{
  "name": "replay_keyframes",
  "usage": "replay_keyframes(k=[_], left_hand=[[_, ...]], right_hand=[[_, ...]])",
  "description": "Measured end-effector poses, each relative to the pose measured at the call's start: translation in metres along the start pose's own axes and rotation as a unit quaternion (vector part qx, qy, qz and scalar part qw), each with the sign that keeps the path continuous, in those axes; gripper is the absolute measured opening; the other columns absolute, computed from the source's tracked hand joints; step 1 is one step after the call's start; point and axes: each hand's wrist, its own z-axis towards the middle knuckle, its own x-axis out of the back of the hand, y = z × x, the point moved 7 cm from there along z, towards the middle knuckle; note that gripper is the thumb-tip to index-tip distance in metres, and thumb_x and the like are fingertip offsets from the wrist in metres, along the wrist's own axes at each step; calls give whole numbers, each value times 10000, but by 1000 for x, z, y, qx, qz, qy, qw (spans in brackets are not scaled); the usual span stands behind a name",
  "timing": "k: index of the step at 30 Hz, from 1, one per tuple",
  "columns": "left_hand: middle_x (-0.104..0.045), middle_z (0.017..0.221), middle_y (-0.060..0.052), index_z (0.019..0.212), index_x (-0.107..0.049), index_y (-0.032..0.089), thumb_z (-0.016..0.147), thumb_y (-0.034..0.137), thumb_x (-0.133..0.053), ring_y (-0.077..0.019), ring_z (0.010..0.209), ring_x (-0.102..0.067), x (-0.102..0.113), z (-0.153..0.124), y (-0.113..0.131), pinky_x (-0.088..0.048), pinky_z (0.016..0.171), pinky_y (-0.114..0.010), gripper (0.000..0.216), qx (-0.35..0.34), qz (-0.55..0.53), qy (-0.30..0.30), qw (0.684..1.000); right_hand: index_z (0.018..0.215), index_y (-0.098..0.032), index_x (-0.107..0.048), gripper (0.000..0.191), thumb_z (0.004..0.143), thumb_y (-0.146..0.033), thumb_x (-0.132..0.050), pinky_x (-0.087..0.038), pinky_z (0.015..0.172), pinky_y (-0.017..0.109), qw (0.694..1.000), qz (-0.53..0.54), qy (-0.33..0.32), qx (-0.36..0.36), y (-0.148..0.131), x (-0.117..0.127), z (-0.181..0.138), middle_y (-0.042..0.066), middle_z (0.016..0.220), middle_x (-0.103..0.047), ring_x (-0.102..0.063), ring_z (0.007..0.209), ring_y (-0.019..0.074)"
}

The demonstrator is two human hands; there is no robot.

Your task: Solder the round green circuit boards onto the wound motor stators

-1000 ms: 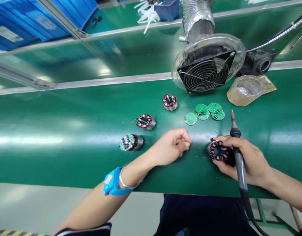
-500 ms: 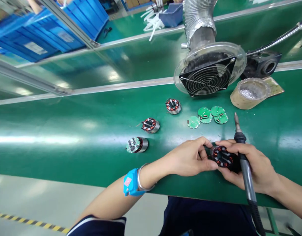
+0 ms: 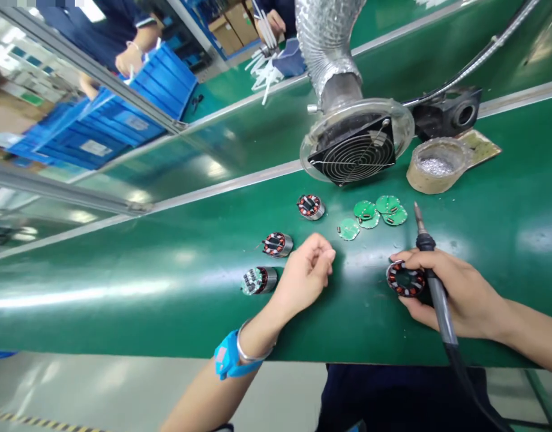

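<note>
My right hand (image 3: 460, 294) grips a motor stator (image 3: 405, 279) with red windings between thumb and fingers, its open ring facing up. A soldering iron (image 3: 440, 300) lies across the same hand, held with its tip pointing away from me. My left hand (image 3: 305, 273), with a blue strap at the wrist, is curled closed above the bench; whatever may be in its fingertips is too small to tell. Near it, a stator topped by a green circuit board (image 3: 259, 280) lies tilted, and a bare stator (image 3: 277, 245) lies just beyond. Another stator (image 3: 311, 207) stands farther back.
Several round green circuit boards (image 3: 379, 211) lie in the middle. Behind them are a fume extractor (image 3: 357, 150) and a cup of silvery material (image 3: 438, 168). Across the divider, co-workers' hands work by blue crates (image 3: 118, 120) and white strips (image 3: 264, 75).
My left hand has left the held stator and moved left, toward the other stators. My right hand keeps the stator and the soldering iron. The camera view has shifted.
</note>
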Motion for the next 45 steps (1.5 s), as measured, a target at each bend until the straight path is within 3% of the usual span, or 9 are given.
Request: replay_keyframes(k=[3, 7, 12, 15, 19, 26, 31, 37, 45], left_hand=[[-618, 925, -87, 941, -537, 161, 919, 246, -461, -210, 877, -596, 6, 16, 21, -503, 821, -374, 117, -138, 213, 116, 960], [-584, 1143, -147, 1053, -584, 124, 851, 220, -582, -288, 1112, -517, -6, 35, 26, -421, 996, -462, 223, -180, 296, 98, 933], [-547, 731, 15, 857, -514, 180, 800, 253, -641, -127, 656, -546, -1, 23, 17, -501, 675, -287, 157, -65, 36, 55, 996], [-500, 652, 58, 776, -418, 198, 756, 295, -678, -89, 564, -537, -16, 6, 27, -486, 565, -225, 279, -4, -193, 1, 981], [-515, 677, 56, 694, -393, 184, 720, 286, -716, -52, 551, -502, -36, -12, 55, -457, 534, -180, 340, -9, -303, -50, 952], [-686, 968, -64, 972, -655, 163, 863, 206, -604, -158, 906, -631, -12, -4, 51, -501, 860, -306, 128, -196, -56, -11, 979], [-739, 908, -50, 982, -717, 184, 859, 215, -656, -147, 800, -675, -31, 8, 26, -526, 786, -269, 141, -225, 8, -114, 968], [-738, 880, -54, 863, -752, 196, 844, 250, -687, -148, 813, -677, -38, 10, 40, -535, 803, -255, 87, -287, -77, -139, 945], [-720, 951, -80, 935, -752, 209, 887, 189, -586, -156, 876, -668, -37, 7, 54, -542, 837, -281, 173, -356, -34, -171, 918]], right_hand=[[1216, -225, -440, 506, 763, -161, -657, -566, 886, 398, 1000, 11, -3, -1, 1, 0, 1, 100, 1175, -655, -662, 1057, 266], [1243, -205, -430, 525, 771, -163, -657, -553, 908, 415, 1000, -2, -16, 2, 2, 3, 1, 126, 1239, -633, -648, 1092, 268], [1259, -187, -439, 583, 764, -267, -738, -562, 893, 462, 999, -27, 37, 29, -11, 16, 7, 156, 1249, -632, -657, 1078, 300], [1240, -221, -454, 613, 744, -318, -802, -579, 880, 464, 988, -58, 139, 35, -28, 24, 14, 119, 1180, -674, -674, 1044, 299], [1199, -301, -461, 490, 807, -235, -748, -593, 832, 472, 984, -76, 157, 27, -48, 22, 24, 71, 1147, -691, -691, 989, 286], [1227, -279, -450, 469, 824, -113, -625, -546, 850, 448, 998, -59, 24, -4, -39, 44, 18, 67, 1163, -649, -633, 1043, 279], [1217, -213, -478, 435, 804, -88, -534, -507, 720, 418, 987, -104, -120, -3, -30, 28, 15, 95, 1014, -614, -583, 889, 271], [1207, -209, -486, 424, 804, -81, -527, -489, 725, 354, 987, -93, -132, 2, -30, 19, 26, 77, 952, -605, -564, 865, 238], [1345, -220, -415, 542, 837, -136, -584, -515, 864, 406, 990, -58, -129, 27, -25, 27, 25, 100, 1200, -622, -593, 1055, 253]])
